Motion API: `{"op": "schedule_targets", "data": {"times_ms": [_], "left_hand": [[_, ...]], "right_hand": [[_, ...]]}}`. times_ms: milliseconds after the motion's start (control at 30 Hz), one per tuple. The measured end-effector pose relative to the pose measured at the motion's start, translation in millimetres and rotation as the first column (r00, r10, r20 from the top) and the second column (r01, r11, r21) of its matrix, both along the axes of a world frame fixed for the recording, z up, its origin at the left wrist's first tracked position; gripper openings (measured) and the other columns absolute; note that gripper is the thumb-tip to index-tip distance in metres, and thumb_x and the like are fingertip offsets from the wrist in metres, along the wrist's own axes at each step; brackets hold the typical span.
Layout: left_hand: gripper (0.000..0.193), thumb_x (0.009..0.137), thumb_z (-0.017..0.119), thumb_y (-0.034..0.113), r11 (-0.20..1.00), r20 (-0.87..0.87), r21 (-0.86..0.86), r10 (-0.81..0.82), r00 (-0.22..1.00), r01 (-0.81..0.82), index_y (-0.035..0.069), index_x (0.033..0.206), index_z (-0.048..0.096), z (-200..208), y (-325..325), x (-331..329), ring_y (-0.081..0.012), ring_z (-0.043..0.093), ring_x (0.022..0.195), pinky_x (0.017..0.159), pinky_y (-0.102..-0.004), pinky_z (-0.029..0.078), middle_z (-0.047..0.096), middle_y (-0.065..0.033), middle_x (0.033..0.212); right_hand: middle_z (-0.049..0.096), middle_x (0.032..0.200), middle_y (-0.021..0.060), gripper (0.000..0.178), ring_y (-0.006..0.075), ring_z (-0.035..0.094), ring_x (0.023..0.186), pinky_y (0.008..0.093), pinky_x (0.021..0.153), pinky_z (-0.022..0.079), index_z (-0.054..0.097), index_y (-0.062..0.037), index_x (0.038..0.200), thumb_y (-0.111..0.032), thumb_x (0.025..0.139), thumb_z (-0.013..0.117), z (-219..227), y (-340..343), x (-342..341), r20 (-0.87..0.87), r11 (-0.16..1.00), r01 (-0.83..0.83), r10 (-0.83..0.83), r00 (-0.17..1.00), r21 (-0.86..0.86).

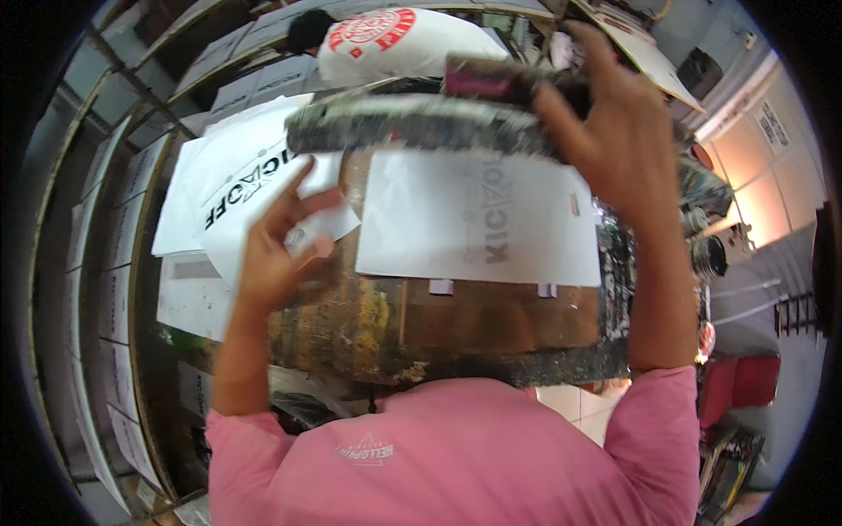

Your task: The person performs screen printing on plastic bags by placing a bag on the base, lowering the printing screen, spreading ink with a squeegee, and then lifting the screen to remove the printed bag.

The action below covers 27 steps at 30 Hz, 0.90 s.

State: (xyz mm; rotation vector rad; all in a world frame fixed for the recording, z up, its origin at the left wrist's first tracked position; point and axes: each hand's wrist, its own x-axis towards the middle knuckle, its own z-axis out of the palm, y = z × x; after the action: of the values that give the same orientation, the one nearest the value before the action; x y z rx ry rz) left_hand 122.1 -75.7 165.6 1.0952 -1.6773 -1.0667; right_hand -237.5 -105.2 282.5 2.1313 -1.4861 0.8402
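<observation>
A white sheet (412,215) with faint grey lettering lies on the paint-stained work board (351,311). Beyond it, a thick, ink-smeared frame (421,127), apparently a printing screen seen edge-on, is raised above the far end of the sheet. My left hand (282,241) hovers between that sheet and the pile of printed sheets (237,167) at left, fingers apart and holding nothing. My right hand (618,127) is at the frame's right end, fingers spread beside a dark bar with a pinkish side (482,81). Blur hides whether it touches either one.
Two small white tabs (441,287) sit along the sheet's near edge. Racks of white sheets (123,298) line the left side. A person in a white shirt (408,44) bends over beyond the frame. Jars (707,254) stand at right, with a red chair (745,386) lower down.
</observation>
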Motion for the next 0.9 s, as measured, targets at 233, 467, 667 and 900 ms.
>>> {"op": "schedule_targets", "data": {"times_ms": [233,467,667,900], "left_hand": [[0.110,0.087,0.049,0.084,0.773,-0.732,0.625,0.528,0.431,0.113,-0.010,0.143,0.034,-84,121,-87,-0.0399,0.052,0.133,0.116,-0.0552,0.040,0.052,-0.0289,0.138],[0.111,0.092,0.037,0.084,0.586,-0.497,0.808,0.622,0.605,0.061,-0.011,0.148,0.026,-159,127,-82,-0.0402,0.053,0.131,0.115,-0.0519,0.042,0.048,-0.0312,0.140],[0.108,0.092,0.034,0.084,0.591,-0.473,0.806,0.627,0.619,0.017,-0.012,0.141,0.028,-193,141,-72,-0.0424,0.058,0.124,0.109,-0.0559,0.048,0.049,-0.0314,0.135],[0.107,0.089,0.035,0.085,0.677,-0.606,0.718,0.496,0.621,0.160,-0.009,0.140,0.038,-202,144,-57,-0.0422,0.056,0.130,0.112,-0.0589,0.045,0.054,-0.0282,0.138]], "right_hand": [[0.061,0.100,0.0104,0.040,0.0290,0.057,0.100,0.0451,0.084,0.040,0.069,-0.0100,0.116,-0.036,0.087,0.074,-121,91,-12,-0.146,0.817,-0.130,0.252,0.957,0.562],[0.060,0.100,0.0091,0.042,0.0299,0.060,0.095,0.0439,0.078,0.053,0.066,-0.0092,0.114,-0.032,0.081,0.078,-228,117,-2,0.076,0.701,-0.191,0.191,0.979,0.688],[0.057,0.100,0.0084,0.047,0.0297,0.059,0.095,0.0416,0.073,0.054,0.063,-0.0092,0.115,-0.028,0.076,0.082,-253,36,-11,0.053,0.797,-0.216,0.227,0.973,0.564],[0.061,0.096,0.0097,0.031,0.0321,0.065,0.094,0.0477,0.073,0.056,0.062,-0.0122,0.102,-0.035,0.085,0.076,-280,-147,-25,-0.026,0.919,-0.171,0.193,0.981,0.355]]}}
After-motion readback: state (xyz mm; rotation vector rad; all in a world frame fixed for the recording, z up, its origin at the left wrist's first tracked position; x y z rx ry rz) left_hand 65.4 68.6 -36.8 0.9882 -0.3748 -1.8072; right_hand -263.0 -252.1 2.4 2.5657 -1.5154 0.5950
